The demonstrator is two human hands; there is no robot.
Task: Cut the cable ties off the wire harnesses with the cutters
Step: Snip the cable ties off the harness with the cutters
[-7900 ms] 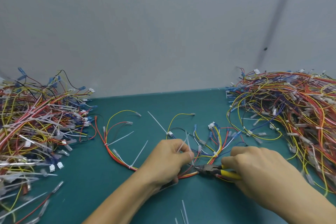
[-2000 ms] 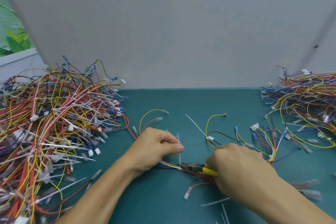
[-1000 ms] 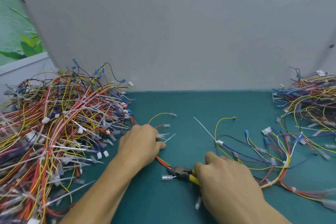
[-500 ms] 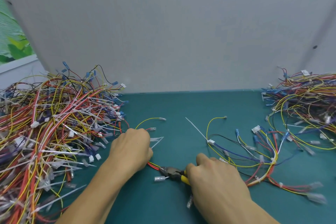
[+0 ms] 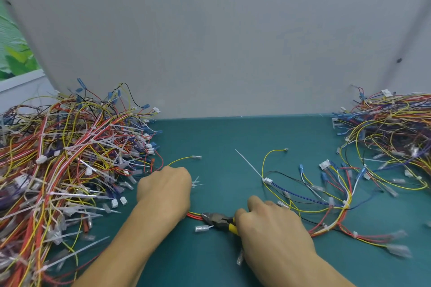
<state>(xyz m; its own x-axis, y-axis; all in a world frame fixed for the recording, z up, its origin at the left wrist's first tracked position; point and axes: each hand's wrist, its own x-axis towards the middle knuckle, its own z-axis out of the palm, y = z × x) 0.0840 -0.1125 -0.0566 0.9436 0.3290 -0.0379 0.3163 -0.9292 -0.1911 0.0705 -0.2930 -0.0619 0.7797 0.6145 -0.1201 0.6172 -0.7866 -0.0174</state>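
Shifted leftward since two seconds ago, the left hand lies just beside the left heap, fingers curled round red wires. The right hand clamps the cutters, whose nose touches those wires. Two harness heaps, including the right heap, and one spread harness occupy the mat.

Teal mat, grey wall, green foliage.

The desk is matt teal. The cutters have a dull dark metal head and glossy yellow handles. At nine o'clock the cable ties look whitish plastic.
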